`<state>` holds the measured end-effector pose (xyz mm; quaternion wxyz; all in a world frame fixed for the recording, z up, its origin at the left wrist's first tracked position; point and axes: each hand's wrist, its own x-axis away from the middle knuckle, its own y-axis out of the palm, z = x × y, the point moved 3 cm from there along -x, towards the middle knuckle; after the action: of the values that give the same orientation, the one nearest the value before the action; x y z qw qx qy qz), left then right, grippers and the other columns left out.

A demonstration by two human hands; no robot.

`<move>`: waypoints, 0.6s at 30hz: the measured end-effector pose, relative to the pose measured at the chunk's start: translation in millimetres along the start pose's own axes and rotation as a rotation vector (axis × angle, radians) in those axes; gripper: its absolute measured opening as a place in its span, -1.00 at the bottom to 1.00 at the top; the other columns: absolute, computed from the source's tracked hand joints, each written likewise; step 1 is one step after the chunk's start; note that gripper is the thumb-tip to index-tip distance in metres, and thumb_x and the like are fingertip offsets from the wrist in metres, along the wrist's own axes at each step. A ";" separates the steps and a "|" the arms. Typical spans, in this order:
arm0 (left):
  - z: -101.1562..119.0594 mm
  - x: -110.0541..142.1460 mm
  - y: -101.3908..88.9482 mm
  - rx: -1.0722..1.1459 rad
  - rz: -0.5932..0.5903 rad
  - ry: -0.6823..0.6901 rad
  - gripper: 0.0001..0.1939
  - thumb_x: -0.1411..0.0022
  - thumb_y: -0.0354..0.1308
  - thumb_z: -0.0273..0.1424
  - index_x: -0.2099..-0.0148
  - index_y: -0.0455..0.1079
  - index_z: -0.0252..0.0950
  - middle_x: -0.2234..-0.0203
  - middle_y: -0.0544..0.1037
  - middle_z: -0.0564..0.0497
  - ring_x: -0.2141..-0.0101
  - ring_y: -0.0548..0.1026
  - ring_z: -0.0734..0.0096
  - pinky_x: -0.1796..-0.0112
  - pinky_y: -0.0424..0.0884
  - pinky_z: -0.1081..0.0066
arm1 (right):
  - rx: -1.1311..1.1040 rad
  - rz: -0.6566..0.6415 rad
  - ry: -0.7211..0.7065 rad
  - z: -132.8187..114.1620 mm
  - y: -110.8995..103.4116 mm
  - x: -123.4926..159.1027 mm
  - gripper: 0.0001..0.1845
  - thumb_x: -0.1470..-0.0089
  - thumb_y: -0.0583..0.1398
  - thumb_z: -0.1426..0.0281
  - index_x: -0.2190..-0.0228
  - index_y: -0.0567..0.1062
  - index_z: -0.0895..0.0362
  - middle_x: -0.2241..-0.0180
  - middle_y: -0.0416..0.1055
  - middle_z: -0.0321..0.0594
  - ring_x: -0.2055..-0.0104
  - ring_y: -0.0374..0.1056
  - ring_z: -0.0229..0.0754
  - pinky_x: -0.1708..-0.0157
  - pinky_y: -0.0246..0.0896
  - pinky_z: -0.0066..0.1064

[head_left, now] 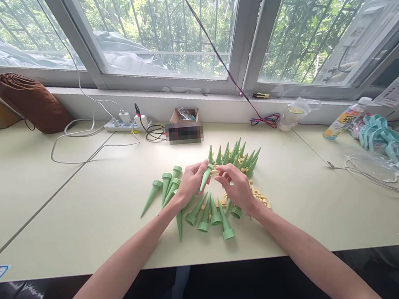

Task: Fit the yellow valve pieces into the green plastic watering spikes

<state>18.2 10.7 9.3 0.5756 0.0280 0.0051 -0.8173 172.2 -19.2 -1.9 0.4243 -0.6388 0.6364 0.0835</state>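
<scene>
My left hand (192, 182) is closed on a green plastic watering spike (206, 176), its cone pointing down and toward me. A small yellow plastic piece (214, 172) sticks out beside the cap of this spike, pinched by the fingertips of my right hand (236, 185). Left of my hands lie several loose green spikes (152, 197). More spikes (227, 225) lie just below the hands, with yellow pieces among them. Behind my right hand stands a cluster of green spikes (236, 153) with tips up. Loose yellow pieces (260, 197) are scattered beside my right wrist.
Along the back are a power strip (118, 125) with cables, a small cardboard box (184, 116) and a coiled red-blue wire (265, 121). A brown bag (33, 102) lies back left. At right are a bottle (345, 119), turquoise plastic items (380, 137) and a white cable (370, 177).
</scene>
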 end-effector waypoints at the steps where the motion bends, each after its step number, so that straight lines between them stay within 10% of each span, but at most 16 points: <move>1: 0.6 0.3 0.2 0.001 -0.006 -0.002 -0.50 -0.30 0.05 0.02 0.45 0.28 -0.31 0.71 0.35 0.13 0.82 0.16 0.65 0.79 0.03 0.53 | 0.000 0.000 -0.002 0.4 0.0 0.2 -0.82 -0.30 0.13 0.29 0.11 0.44 0.06 0.31 0.41 -0.24 0.45 0.32 -0.27 0.44 0.33 -0.41; 18: 2.5 1.9 -1.4 -0.163 0.003 0.138 -0.55 -0.35 0.01 -0.03 0.41 0.28 -0.28 0.76 0.29 0.18 0.80 0.19 0.60 0.73 0.08 0.53 | 0.007 0.034 0.026 1.2 -1.0 2.3 -0.79 -0.28 0.14 0.23 0.16 0.44 0.09 0.47 0.41 -0.30 0.51 0.31 -0.28 0.48 0.29 -0.44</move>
<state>16.2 9.4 11.7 0.5753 0.0374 0.1114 -0.8095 174.0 -20.3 -3.7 0.4168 -0.6274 0.6529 0.0800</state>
